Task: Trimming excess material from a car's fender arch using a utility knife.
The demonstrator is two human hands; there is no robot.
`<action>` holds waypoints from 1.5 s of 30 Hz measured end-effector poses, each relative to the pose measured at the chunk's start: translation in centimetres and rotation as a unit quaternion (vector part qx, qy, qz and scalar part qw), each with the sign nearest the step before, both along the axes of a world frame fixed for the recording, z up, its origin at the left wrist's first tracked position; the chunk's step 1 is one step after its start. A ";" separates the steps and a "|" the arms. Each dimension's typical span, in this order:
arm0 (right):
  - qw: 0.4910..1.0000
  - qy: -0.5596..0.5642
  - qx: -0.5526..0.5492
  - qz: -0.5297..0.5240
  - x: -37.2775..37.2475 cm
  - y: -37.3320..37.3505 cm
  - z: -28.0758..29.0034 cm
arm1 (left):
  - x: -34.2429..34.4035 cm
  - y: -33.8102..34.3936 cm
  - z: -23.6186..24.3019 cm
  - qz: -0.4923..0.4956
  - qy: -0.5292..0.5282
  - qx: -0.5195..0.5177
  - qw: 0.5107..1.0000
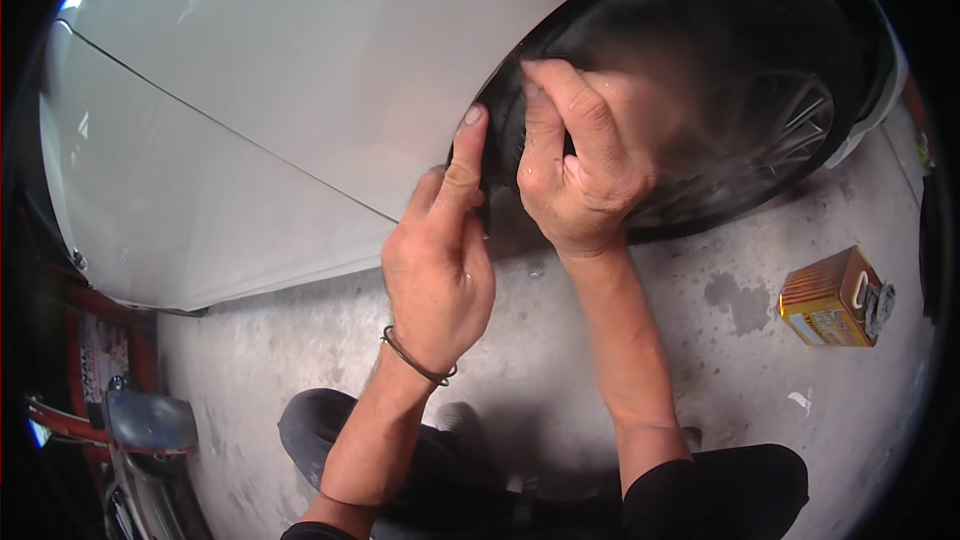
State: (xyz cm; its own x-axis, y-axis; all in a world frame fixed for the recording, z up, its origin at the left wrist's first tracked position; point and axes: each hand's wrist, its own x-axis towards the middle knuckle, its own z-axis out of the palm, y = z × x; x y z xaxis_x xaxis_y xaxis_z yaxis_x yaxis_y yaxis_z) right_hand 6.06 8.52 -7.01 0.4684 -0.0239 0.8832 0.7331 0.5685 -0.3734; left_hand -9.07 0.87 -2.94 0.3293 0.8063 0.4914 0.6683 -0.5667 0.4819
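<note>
A white car body panel (250,80) fills the upper left, ending at the dark-edged wheel arch around a black tyre and spoked wheel (795,115). My left hand (440,250) is on the arch edge, index finger stretched along it, other fingers curled against the edge. My right hand (585,160) is just right of it, thumb and index finger pinched at the arch rim; whatever is between those fingertips is too small to make out. A dark band circles my left wrist. A blurred haze covers part of the wheel behind my right hand.
A yellow metal can (825,305) with crumpled grey material at its top stands on the stained concrete floor (730,370) at the right. Red and dark equipment (150,420) with a rounded grey part is at the lower left. My bent knees are at the bottom.
</note>
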 end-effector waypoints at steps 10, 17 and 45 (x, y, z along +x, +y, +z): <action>0.999 -0.023 -0.009 0.025 -0.3 -0.6 -0.3 | -1.7 0.1 -2.3 0.020 0.018 0.038 0.999; 0.997 -0.056 -0.044 0.014 -0.1 -1.3 -1.5 | -2.4 0.0 -2.5 0.003 0.020 0.021 1.000; 1.000 -0.012 -0.019 -0.007 1.2 -1.8 -0.5 | -0.2 -1.2 -6.9 0.015 0.000 0.015 1.000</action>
State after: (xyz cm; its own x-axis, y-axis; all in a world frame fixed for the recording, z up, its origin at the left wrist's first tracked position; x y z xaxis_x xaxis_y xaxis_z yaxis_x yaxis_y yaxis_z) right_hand 7.23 6.73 -7.52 0.4475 0.0032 0.8943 0.7495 0.5442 -0.3770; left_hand -9.32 -0.33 -9.86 0.3049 0.8011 0.5150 0.6862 -0.5598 0.4645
